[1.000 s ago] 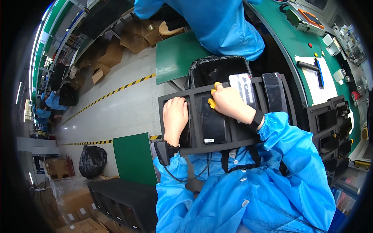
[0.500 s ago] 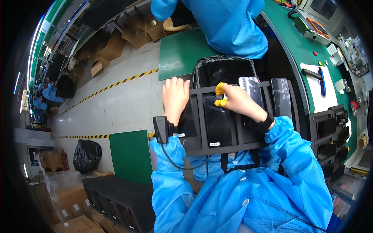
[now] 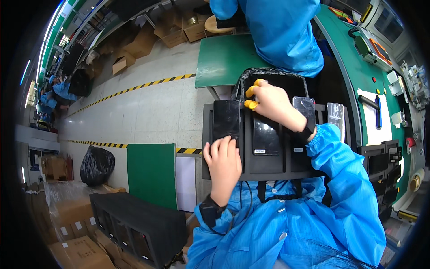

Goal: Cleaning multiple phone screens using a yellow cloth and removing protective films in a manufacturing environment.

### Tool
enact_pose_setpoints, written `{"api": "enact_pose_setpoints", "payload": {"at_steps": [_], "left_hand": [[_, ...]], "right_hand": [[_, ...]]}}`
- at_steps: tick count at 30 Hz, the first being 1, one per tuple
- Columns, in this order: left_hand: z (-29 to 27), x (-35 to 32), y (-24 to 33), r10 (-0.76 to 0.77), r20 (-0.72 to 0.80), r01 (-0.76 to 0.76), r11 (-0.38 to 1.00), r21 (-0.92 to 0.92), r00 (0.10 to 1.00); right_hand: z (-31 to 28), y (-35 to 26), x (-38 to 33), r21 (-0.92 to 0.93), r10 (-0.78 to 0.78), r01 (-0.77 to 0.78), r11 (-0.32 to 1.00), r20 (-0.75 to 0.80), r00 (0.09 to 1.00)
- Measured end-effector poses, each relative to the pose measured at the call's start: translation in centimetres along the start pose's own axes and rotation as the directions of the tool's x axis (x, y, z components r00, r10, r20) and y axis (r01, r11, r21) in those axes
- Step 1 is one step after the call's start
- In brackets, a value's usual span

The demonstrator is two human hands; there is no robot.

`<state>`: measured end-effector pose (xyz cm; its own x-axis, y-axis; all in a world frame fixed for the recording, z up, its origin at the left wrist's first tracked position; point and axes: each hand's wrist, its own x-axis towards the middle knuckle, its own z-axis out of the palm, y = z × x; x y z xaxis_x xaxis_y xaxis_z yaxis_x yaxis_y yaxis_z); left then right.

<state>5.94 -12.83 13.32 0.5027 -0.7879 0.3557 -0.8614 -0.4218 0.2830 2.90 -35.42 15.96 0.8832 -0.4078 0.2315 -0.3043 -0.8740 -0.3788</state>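
A black foam tray (image 3: pixel 207 136) with slots lies in front of me, holding several dark phones. My left hand (image 3: pixel 224 165) has its fingers extended, the fingertips touching the lower end of the leftmost phone (image 3: pixel 226 117). My right hand (image 3: pixel 277 105), with yellow finger cots on thumb and fingers, is over the tray's far edge, above the top of the second phone (image 3: pixel 266 136). Its thumb and fingers are curled toward each other; I cannot make out what lies between them. A glossy phone (image 3: pixel 304 106) and another phone (image 3: pixel 335 115) sit farther right.
Beyond the tray stands a bin lined with a black bag (image 3: pixel 298 83). A person in a blue gown (image 3: pixel 284 36) is ahead. On the right run a green bench (image 3: pixel 342 54) and another phone tray (image 3: pixel 378 162). A black case (image 3: pixel 139 219) and cardboard boxes (image 3: pixel 80 253) are lower left.
My left hand has moved from the tray's far left down to the leftmost phone's lower end; that phone now shows higher in its slot. My right hand has moved away from me toward the bin.
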Motion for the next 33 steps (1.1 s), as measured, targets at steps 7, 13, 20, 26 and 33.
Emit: {"api": "enact_pose_setpoints", "payload": {"at_steps": [7,13,20,26,33], "left_hand": [[0.6,-4.3,1.1,-0.231,-0.016,0.231,0.972,0.048,0.973],[0.9,-4.6,0.7,-0.206,-0.014,0.206,0.979,0.01,0.979],[1.8,-5.4,0.4,-0.267,-0.13,0.263,0.964,-0.05,0.955],[1.2,-8.8,0.9,0.129,-0.668,-0.069,0.991,0.116,0.733],[-0.2,-2.5,8.4,0.202,-0.197,-0.234,0.96,-0.156,0.959]], "right_hand": [[3.0,-1.6,1.9,-0.016,0.016,-0.015,1.0,0.086,0.996],[3.8,-1.8,1.7,-0.11,0.005,0.001,0.994,0.053,0.999],[0.3,-6.6,-1.3,0.343,-0.687,0.631,0.695,0.06,0.724],[-6.9,-7.6,-6.2,0.731,-0.692,0.478,0.487,-0.012,0.722],[-5.0,5.5,-2.9,0.176,-0.056,0.013,0.984,0.243,0.968]]}}
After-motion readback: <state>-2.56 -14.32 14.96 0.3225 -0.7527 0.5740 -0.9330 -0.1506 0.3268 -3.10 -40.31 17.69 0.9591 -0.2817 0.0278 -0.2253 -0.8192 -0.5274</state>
